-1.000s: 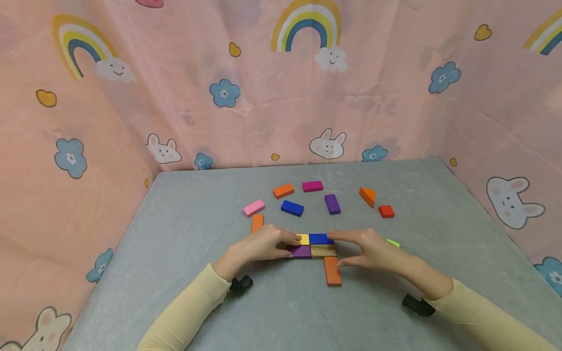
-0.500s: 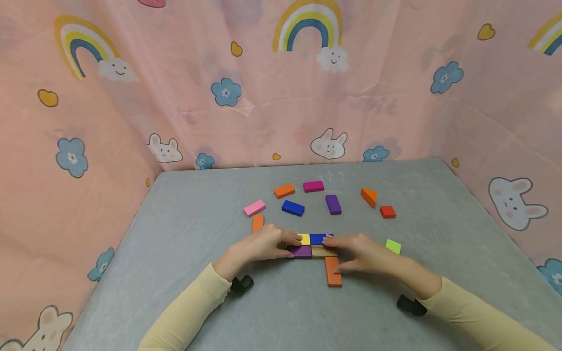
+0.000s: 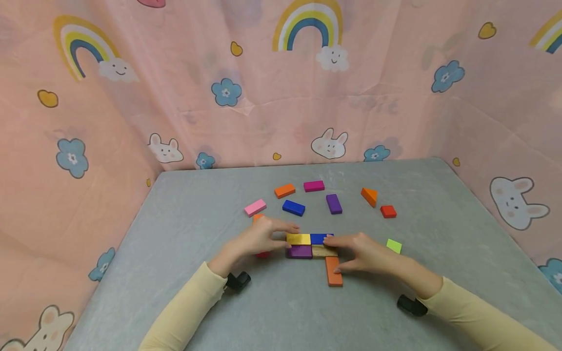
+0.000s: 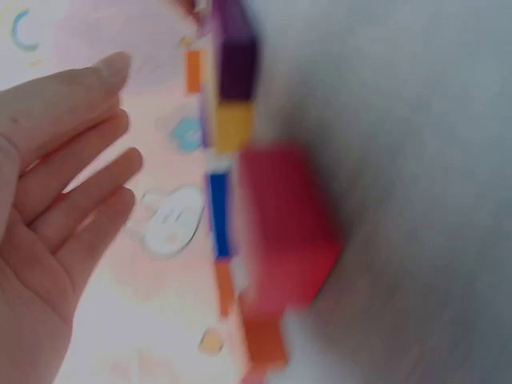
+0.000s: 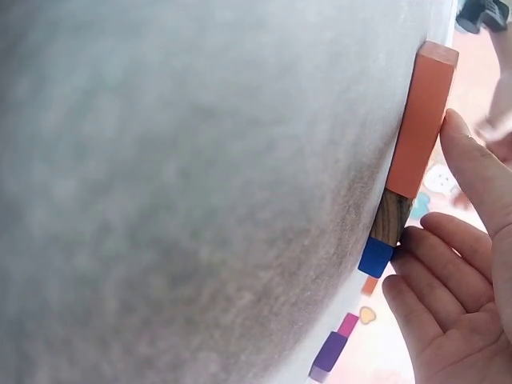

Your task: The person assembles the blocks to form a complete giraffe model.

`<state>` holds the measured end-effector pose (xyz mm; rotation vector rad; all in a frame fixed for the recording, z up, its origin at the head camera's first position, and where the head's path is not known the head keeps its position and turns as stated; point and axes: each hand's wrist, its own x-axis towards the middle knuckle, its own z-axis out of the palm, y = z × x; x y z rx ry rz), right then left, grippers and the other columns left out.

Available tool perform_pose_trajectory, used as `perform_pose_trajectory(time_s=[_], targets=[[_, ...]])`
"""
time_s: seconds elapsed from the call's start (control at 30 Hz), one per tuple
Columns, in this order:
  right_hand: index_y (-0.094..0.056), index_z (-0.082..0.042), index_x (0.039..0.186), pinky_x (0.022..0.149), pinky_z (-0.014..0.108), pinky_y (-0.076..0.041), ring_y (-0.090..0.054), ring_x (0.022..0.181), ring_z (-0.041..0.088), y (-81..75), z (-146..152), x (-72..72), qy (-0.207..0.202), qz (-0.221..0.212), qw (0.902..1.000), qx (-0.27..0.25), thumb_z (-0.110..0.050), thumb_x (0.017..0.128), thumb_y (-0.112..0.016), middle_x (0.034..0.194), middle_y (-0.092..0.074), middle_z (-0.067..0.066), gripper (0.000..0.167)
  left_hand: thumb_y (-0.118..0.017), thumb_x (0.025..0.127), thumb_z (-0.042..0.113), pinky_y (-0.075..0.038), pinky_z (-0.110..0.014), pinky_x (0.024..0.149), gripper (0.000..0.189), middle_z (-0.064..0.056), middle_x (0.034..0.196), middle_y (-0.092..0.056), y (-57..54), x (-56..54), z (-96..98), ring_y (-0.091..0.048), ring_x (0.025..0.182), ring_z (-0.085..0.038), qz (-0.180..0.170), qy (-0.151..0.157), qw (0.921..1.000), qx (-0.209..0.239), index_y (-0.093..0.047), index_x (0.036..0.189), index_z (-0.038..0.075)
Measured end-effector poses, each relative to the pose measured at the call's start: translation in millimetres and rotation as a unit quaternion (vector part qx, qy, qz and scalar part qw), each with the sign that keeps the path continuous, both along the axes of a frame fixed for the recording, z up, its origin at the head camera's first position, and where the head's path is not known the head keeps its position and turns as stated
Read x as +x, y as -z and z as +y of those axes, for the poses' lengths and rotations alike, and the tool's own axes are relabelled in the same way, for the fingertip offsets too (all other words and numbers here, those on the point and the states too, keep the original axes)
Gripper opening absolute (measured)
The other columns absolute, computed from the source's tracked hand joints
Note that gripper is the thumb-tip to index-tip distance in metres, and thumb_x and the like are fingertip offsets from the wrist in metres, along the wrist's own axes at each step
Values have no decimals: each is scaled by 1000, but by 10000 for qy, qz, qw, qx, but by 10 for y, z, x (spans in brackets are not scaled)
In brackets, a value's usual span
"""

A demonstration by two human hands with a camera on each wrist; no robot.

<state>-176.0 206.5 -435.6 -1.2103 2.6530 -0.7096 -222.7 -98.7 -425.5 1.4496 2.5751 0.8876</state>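
The yellow block (image 3: 297, 239), blue block (image 3: 319, 239), purple block (image 3: 300, 252) and wood block (image 3: 324, 251) sit together on the table (image 3: 281, 317), the orange block (image 3: 334, 278) butting the wood. The left hand (image 3: 256, 240), fingers loose and empty, is just beside the yellow; the right hand (image 3: 368, 251), fingers unclenched, touches blue and orange. Uneven pressure could skew them; a low left hand could bump the red block (image 4: 284, 224).
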Motion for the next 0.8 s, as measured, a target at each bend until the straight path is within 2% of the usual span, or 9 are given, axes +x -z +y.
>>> perform_pose_trajectory(time_s=[0.17, 0.33, 0.43, 0.6, 0.8], targets=[[-57, -7, 132, 92, 39, -51, -58, 119, 24, 8, -6, -1, 20, -5, 10000, 42, -40, 81, -72, 131, -60, 7, 62, -76, 80, 13, -50, -30, 94, 35, 5, 115, -69, -142, -30, -244, -61, 111, -9, -37, -608, 9963, 608, -70, 114, 17], [-57, -7, 131, 91, 40, -51, -59, 118, 25, 9, 0, -3, 38, 52, 10000, 13, -41, 81, -73, 130, -60, 8, 63, -77, 78, 11, -50, -35, 96, 34, 1, 115, -69, -143, -79, -448, -62, 112, -14, -37, -826, 9935, 777, -71, 111, 14], [-57, -7, 131, 92, 39, -51, -58, 119, 24, 7, 12, -6, 90, 35, 9999, 31, -41, 80, -73, 131, -60, 7, 63, -78, 77, 12, -49, -40, 96, 37, -2, 116, -68, -96, -127, -531, -62, 112, -19, -149, -1053, 9921, 661, -69, 114, 10], [-57, -8, 131, 92, 38, -51, -58, 119, 23, 14, 17, -10, 76, 44, 9999, 49, -43, 80, -73, 131, -60, 6, 64, -78, 78, 16, -48, -44, 96, 46, -5, 121, -65, 13, -211, -632, -60, 109, -26, -390, -1536, 9873, 104, -65, 120, 7], [-57, -9, 132, 93, 38, -50, -58, 120, 21, 9, 8, -7, 86, -5, 9999, 68, -40, 80, -74, 132, -59, 5, 63, -80, 76, 19, -47, -41, 98, 51, -7, 121, -65, 105, -266, -681, -58, 111, -24, -613, -1930, 9788, -298, -63, 123, 7]])
